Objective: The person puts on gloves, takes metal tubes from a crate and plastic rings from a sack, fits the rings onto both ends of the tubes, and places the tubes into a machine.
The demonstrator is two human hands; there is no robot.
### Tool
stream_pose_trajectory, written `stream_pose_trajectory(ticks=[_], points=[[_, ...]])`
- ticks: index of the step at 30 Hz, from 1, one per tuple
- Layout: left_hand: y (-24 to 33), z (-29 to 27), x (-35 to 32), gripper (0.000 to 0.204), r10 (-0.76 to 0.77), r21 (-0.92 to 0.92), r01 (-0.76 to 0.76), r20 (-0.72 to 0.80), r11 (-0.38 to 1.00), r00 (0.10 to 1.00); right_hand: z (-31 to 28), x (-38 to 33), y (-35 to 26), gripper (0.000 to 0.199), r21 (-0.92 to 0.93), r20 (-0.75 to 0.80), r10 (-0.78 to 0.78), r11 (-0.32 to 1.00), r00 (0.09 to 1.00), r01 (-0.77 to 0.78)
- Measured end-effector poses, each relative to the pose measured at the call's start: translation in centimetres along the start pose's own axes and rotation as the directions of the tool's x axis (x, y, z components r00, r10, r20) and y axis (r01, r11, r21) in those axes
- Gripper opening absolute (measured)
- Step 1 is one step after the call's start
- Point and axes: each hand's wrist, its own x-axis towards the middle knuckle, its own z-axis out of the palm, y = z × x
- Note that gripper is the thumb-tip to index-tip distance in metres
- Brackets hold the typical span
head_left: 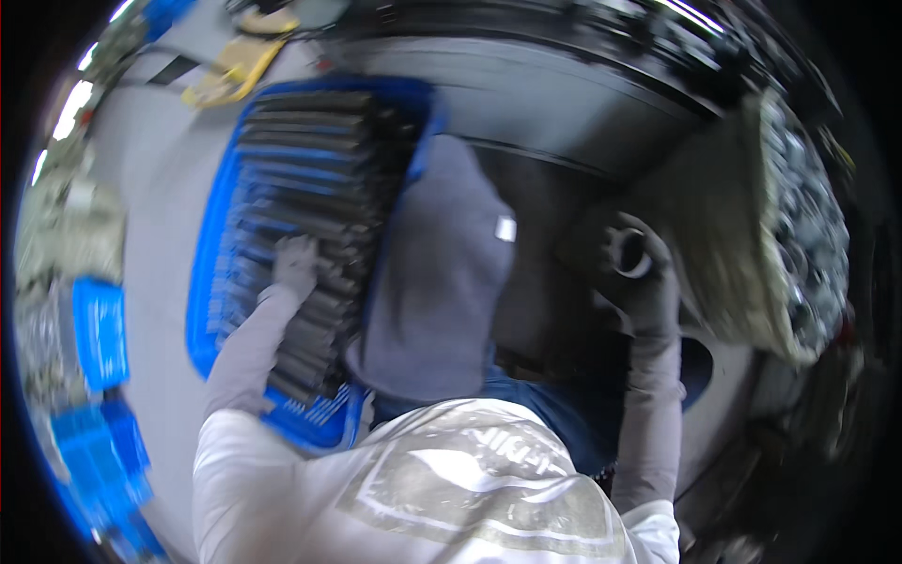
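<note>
My left hand (298, 264), in a grey glove, is over a stack of dark rod-like pieces (310, 188) lying crosswise in a blue plastic basket (200, 315). Blur smears its fingers, so whether they grip one of the pieces does not show. Off to the right, my right hand (652, 293), gloved too, has its fingers curled round a pale ring or short tube (636, 273) with a dark opening. Beside that hand stands a large beige sack (728, 226), its open side full of shiny metal ring-like parts (813, 226).
A grey cloth (437, 282) with a small white patch lies between the basket and a dark recess (545, 273). Blue bins (101, 334) and sacks (89, 226) line the left side. A yellow object (240, 70) is on the floor beyond the basket. Dark machinery (648, 47) runs along the back.
</note>
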Motion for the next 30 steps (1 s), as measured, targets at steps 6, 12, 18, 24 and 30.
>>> stream_pose_trajectory(ticks=[6, 12, 18, 24, 30], points=[[8.6, -19.9, 11.0, 0.039, -0.021, -0.309, -0.018, -0.124, 0.951, 0.992, 2.5, -1.2, 0.3, 0.051, 0.486, 0.016, 0.067, 0.871, 0.998, -0.066], [25.0, -30.1, 16.5, 0.038, 0.350, -0.420, -0.476, -0.344, 0.773, 0.871, 3.9, -1.4, 1.2, 0.052, 0.338, -0.033, -0.040, 0.940, 0.999, 0.049], [30.0, -28.1, 19.2, 0.045, 0.461, -0.326, -0.475, -0.126, 0.817, 0.878, 5.1, -2.7, -0.3, 0.035, -0.664, 0.118, -0.589, 0.552, 0.800, 0.505], [31.0, -27.9, 20.0, 0.050, 0.481, -0.307, -0.492, -0.116, 0.815, 0.869, 4.7, -2.3, 0.4, 0.040, -0.531, -0.003, -0.552, 0.708, 0.834, 0.466], [30.9, -27.8, 19.9, 0.051, 0.482, -0.313, -0.497, -0.129, 0.809, 0.866, 6.3, -3.5, 0.1, 0.035, -0.250, -0.146, -0.328, 0.925, 0.933, 0.286]])
